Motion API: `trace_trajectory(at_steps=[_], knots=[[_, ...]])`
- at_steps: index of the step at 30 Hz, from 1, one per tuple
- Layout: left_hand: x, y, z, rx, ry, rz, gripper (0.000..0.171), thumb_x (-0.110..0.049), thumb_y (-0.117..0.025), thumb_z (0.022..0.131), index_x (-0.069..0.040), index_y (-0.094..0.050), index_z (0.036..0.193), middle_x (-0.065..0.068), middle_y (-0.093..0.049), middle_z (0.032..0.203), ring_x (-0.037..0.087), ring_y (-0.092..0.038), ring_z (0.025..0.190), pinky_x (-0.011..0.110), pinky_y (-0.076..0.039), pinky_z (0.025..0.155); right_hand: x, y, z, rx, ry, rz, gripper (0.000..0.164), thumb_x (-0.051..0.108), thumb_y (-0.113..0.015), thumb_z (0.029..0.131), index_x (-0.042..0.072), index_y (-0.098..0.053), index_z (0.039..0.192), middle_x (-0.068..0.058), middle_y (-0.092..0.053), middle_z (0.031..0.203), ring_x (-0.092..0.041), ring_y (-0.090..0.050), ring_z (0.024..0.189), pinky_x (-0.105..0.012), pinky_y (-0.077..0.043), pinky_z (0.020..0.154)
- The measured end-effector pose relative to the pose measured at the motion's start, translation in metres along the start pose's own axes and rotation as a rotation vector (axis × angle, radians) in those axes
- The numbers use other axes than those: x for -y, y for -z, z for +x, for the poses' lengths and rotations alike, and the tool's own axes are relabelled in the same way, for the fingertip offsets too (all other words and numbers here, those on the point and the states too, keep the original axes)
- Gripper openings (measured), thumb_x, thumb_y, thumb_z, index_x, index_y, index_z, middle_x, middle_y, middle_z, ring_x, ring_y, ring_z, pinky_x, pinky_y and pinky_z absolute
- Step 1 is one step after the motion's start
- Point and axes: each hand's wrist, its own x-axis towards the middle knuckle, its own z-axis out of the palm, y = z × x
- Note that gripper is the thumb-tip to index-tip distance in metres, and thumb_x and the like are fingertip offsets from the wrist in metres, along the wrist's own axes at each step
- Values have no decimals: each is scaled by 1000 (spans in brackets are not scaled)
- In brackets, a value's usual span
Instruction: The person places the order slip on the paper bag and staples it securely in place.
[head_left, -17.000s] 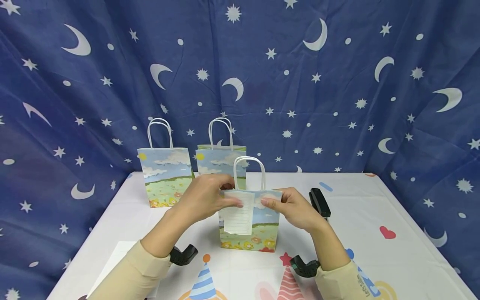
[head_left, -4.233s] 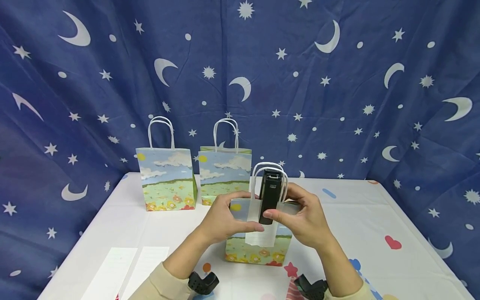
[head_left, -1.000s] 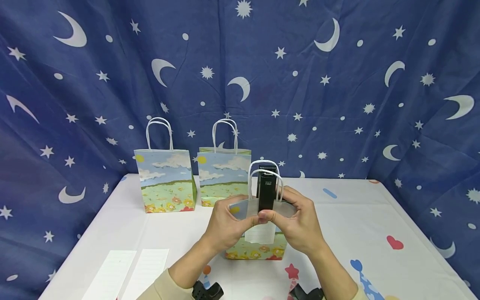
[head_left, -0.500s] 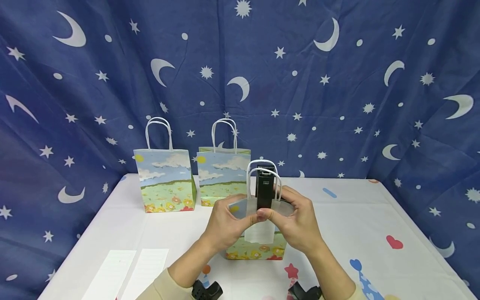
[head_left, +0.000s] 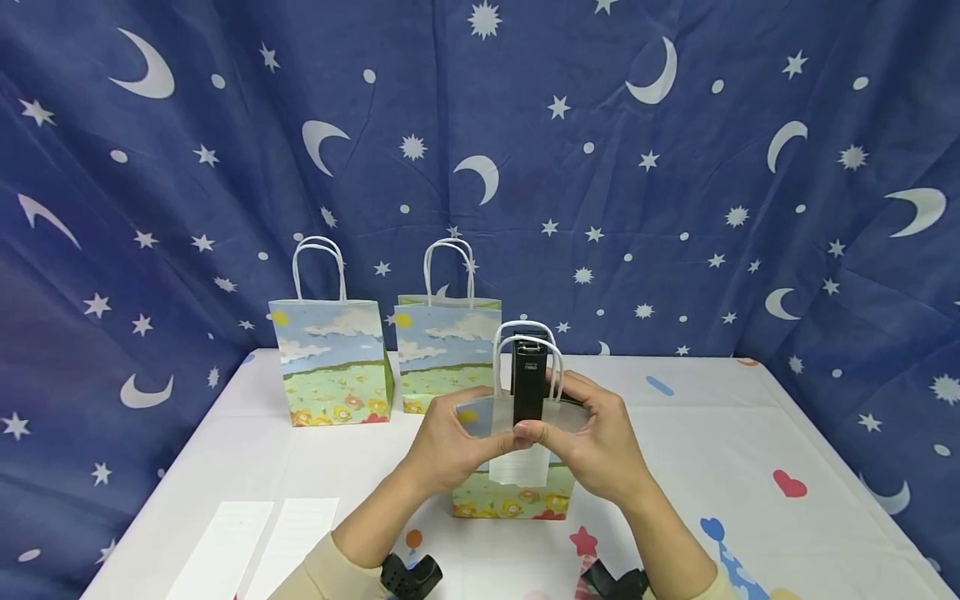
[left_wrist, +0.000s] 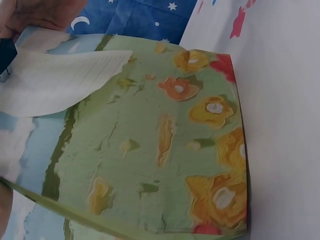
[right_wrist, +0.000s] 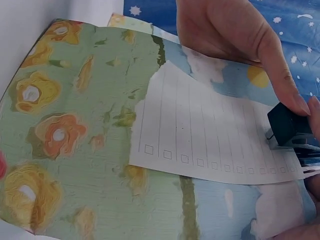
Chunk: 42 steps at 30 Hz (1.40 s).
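A black stapler stands at the top edge of a small paper gift bag painted with a flowery meadow. Its front end overlaps a lined paper slip lying against the bag's face, between the white handles. My left hand grips the bag's left side, its thumb pressed at the stapler's end. From the right, my right hand holds the stapler, its thumb meeting the left one. The fingers behind the bag are hidden. In the right wrist view, the stapler's end sits over the slip's top.
Two matching gift bags stand upright behind, one at left and one at centre. Two lined paper slips lie at the table's front left. A star-and-moon curtain hangs behind the white table.
Seventeen seconds ago the stapler lay on the table at right while both hands held the slip to the bag. Since 4.2 seconds ago, the left thumb has joined the right at the stapler's end.
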Motion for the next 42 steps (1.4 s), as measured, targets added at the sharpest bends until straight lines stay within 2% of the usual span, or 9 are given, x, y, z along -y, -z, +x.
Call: trace_trajectory(at_steps=[5, 10, 14, 17, 23, 26, 30, 36, 42], knots=[[1, 2, 1, 26, 25, 5, 40, -39, -82, 76, -33, -68, 113, -12, -68, 114, 11, -60, 113, 36, -52, 88, 1, 2, -1, 11, -9, 11, 52, 15, -84, 74, 18, -65, 122, 0, -66, 115, -17, -67, 100, -31, -57, 80], [3, 4, 3, 86, 27, -30, 42, -37, -83, 76, -30, -68, 115, -9, -69, 112, 14, -59, 113, 34, -54, 85, 0, 4, -2, 17, -21, -6, 54, 18, -86, 72, 19, -65, 121, 0, -66, 114, -16, -67, 99, -31, -57, 80], [5, 7, 2, 109, 54, 26, 49, -43, -83, 74, -33, -65, 118, -12, -66, 118, 13, -56, 119, 37, -50, 92, -1, 6, -3, 53, -33, 16, 56, 17, -86, 71, 18, -65, 122, -2, -66, 114, -18, -69, 95, -33, -58, 77], [7, 10, 2, 134, 65, 33, 47, -43, -79, 78, -35, -62, 122, -14, -61, 126, 11, -54, 121, 39, -49, 94, -1, 8, -2, 80, -40, 47, 55, 14, -86, 71, 17, -64, 122, -4, -66, 113, -20, -71, 93, -35, -58, 77], [10, 13, 3, 189, -62, 7, 26, -34, -54, 100, -32, -63, 124, -12, -61, 129, 9, -55, 123, 37, -48, 99, -1, 11, -1, 104, -41, -18, 58, 22, -90, 66, 21, -65, 119, 0, -67, 114, -20, -70, 90, -34, -58, 77], [10, 14, 3, 174, -86, 19, 25, -32, -51, 101, -33, -64, 123, -13, -62, 128, 7, -54, 125, 36, -47, 101, -1, 11, 0, 115, -32, -24, 61, 23, -90, 65, 22, -65, 120, 1, -66, 117, -20, -69, 92, -34, -57, 79], [9, 13, 3, 145, -62, 19, 25, -32, -54, 100, -35, -64, 123, -15, -62, 127, 6, -53, 125, 37, -46, 102, -1, 12, 1, 125, -3, -9, 61, 20, -90, 65, 20, -65, 120, 1, -66, 118, -20, -69, 93, -34, -57, 80], [8, 11, 3, 82, -36, 8, 24, -32, -59, 97, -36, -63, 120, -15, -62, 125, 7, -54, 123, 41, -45, 100, -2, 14, 2, 98, 43, -61, 61, 20, -91, 62, 21, -65, 118, 4, -67, 114, -16, -65, 99, -33, -54, 84], [9, 10, 4, 60, -34, -20, 18, -35, -59, 97, -34, -59, 115, -13, -59, 120, 8, -53, 118, 40, -46, 96, -3, 13, 2, 75, 69, -74, 61, 19, -92, 60, 18, -65, 115, 2, -67, 109, -16, -63, 100, -32, -51, 87]])
